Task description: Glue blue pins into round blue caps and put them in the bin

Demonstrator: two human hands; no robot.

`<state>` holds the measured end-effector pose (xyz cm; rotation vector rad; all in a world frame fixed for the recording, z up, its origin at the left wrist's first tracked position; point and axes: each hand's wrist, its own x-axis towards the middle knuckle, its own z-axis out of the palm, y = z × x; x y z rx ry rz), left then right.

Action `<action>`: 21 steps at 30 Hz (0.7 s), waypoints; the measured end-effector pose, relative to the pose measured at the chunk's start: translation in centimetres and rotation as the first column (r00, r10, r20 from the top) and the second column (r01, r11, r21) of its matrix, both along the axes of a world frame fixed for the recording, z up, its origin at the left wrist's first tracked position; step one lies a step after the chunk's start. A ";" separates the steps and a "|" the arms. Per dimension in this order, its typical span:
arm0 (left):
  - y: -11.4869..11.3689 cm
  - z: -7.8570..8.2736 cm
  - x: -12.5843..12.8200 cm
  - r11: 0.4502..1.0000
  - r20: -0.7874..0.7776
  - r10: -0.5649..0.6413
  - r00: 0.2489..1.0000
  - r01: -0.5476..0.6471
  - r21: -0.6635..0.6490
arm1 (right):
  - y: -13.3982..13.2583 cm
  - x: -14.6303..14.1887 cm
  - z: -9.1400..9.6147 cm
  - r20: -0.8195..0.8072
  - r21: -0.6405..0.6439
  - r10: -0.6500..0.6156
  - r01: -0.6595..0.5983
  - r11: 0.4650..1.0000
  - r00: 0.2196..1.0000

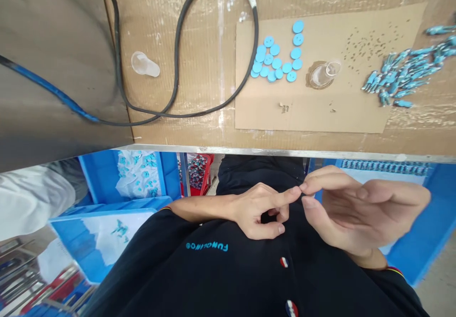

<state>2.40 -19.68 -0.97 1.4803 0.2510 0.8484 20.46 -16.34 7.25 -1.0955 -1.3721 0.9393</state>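
My left hand (261,209) is in front of my shirt, below the table edge. Its index finger points out to the right, its thumb stands apart and its other fingers curl loosely; nothing shows in it. My right hand (359,208) brings thumb and index finger together in a pinch at the left index fingertip. Anything between those tips is too small to make out. On a cardboard sheet (320,117) beyond the hands lie several blue discs (277,63), small dark bits (366,46) and a clear plastic cup (333,69). Small blue figure-like parts (399,77) are heaped at its right.
A black cable (177,46) loops over the table. Another small plastic cup (145,64) lies left of it. A metal housing (53,70) stands far left. Blue bins (85,246) with parts stand below left, another blue bin (438,222) at right, and a red crate (205,174) under the table.
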 end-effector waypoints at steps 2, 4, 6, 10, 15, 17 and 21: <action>0.0 0.1 0.1 0.999 -0.012 0.048 0.999 -0.048 0.012 | -0.2 -0.1 0.6 0.080 0.003 -0.002 0.002 1.000 0.997; 0.2 0.3 0.2 0.991 -0.033 0.131 0.991 -0.129 0.038 | -0.3 -0.1 1.0 0.128 -0.009 -0.009 0.011 1.000 0.992; 0.4 0.7 0.2 0.974 -0.067 0.215 0.974 -0.210 0.081 | -0.3 0.0 1.2 0.141 -0.037 -0.012 0.018 0.999 0.990; 0.8 1.2 0.2 0.945 -0.126 0.305 0.944 -0.283 0.165 | 0.1 0.4 1.5 0.149 -0.080 0.025 -0.014 0.997 0.989; 0.7 1.3 0.2 0.937 -0.127 0.337 0.933 -0.319 0.143 | 0.6 0.3 1.5 0.206 -0.048 0.024 -0.014 0.999 0.978; 0.7 1.2 0.2 0.940 -0.122 0.328 0.937 -0.310 0.143 | 0.6 0.1 1.5 0.215 -0.041 0.021 -0.013 0.999 0.976; 0.7 1.1 0.1 0.950 -0.151 0.291 0.945 -0.266 0.166 | 0.4 -0.2 1.6 0.205 -0.080 0.002 0.015 0.997 0.979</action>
